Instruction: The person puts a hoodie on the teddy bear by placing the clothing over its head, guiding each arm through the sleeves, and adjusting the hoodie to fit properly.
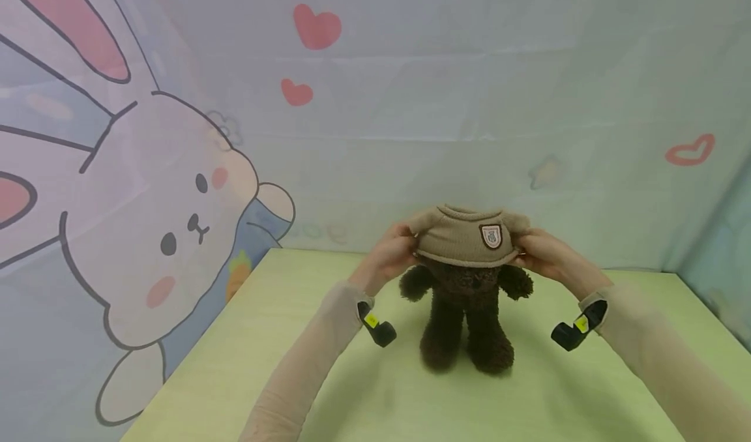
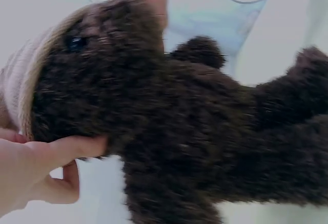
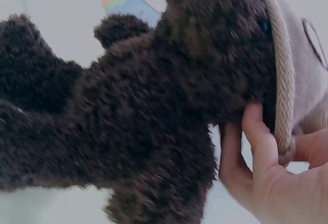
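A tan knitted doll sweater with a shield badge covers the top of a dark brown teddy bear's head; its hem runs near the eyes. The teddy bear is upright on the table, muzzle, arms and legs showing below the sweater. My left hand grips the sweater's hem at one side, and its thumb lies against the bear's cheek. Opposite it, my right hand holds the other side of the hem, a fingertip touching the fur. The bear's ears are hidden under the knit.
A pale green table lies under the bear. Behind it hangs a cloth backdrop printed with hearts and a large rabbit. Black wrist cameras sit on both wrists.
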`<state>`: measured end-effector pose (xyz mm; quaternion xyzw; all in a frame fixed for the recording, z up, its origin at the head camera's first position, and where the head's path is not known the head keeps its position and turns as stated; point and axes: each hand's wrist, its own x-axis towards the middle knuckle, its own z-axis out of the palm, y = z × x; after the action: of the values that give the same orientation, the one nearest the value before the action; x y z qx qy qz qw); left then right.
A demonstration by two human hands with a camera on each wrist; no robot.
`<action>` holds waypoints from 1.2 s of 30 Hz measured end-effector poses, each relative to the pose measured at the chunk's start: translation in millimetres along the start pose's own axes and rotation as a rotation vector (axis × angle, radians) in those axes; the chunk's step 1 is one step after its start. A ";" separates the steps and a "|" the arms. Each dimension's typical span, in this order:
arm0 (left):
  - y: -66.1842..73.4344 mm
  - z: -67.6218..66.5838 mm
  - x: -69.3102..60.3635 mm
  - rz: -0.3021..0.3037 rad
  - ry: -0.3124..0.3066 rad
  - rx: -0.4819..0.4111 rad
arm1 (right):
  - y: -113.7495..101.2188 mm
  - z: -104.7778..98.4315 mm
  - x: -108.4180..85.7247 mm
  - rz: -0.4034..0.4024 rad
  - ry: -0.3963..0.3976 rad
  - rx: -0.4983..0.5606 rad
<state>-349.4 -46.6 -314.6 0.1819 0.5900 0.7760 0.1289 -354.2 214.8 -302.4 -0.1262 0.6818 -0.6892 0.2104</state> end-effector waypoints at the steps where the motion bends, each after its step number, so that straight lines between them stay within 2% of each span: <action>1: -4.1 -0.4 -0.1 -0.006 0.016 -0.006 | 2.8 0.9 0.8 0.006 0.006 0.016; 4: -16.3 -2.3 -1.5 -0.019 0.049 0.008 | 12.3 4.8 3.0 0.016 0.049 0.042; 5: -19.9 -3.3 -2.2 -0.017 0.056 0.040 | 15.3 6.7 3.0 0.018 0.070 0.043; 8: -28.1 -6.3 -5.3 0.028 0.061 0.208 | 24.8 11.7 0.5 -0.016 0.144 0.076; 10: -31.7 -7.9 -8.4 0.051 0.066 0.349 | 30.3 15.1 -2.4 -0.063 0.196 0.057; 13: -35.2 -6.9 -12.2 0.053 0.066 0.575 | 38.1 22.1 -6.3 -0.172 0.273 -0.119; 16: -37.7 -1.5 -12.5 0.070 0.076 0.725 | 45.6 31.9 -9.5 -0.292 0.355 -0.465; 18: -38.8 2.5 -11.5 0.121 0.115 0.784 | 50.2 37.9 -10.6 -0.388 0.393 -0.640; 20: -39.2 5.5 -10.3 0.204 0.168 0.837 | 53.3 42.1 -11.5 -0.486 0.396 -0.750; 23: -38.1 7.3 -10.0 0.340 0.230 0.895 | 55.5 46.1 -10.0 -0.616 0.341 -0.822; 25: -36.7 7.0 -9.6 0.424 0.237 0.916 | 55.9 48.9 -8.1 -0.655 0.313 -0.879; 28: -33.3 6.9 -9.9 0.527 0.206 0.908 | 56.9 54.7 -2.9 -0.674 0.357 -0.945; 30: -30.7 7.4 -10.4 0.580 0.166 0.917 | 57.9 59.3 1.5 -0.682 0.414 -0.924; 34: -26.9 8.4 -12.7 0.647 0.102 0.978 | 60.5 67.1 8.7 -0.742 0.544 -0.856; 36: -26.0 7.8 -14.3 0.675 0.082 1.023 | 62.1 69.9 9.9 -0.759 0.586 -0.862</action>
<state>-333.5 -38.7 -339.6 0.3673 0.8020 0.3990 -0.2504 -323.4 149.4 -362.6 -0.2385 0.8347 -0.3857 -0.3125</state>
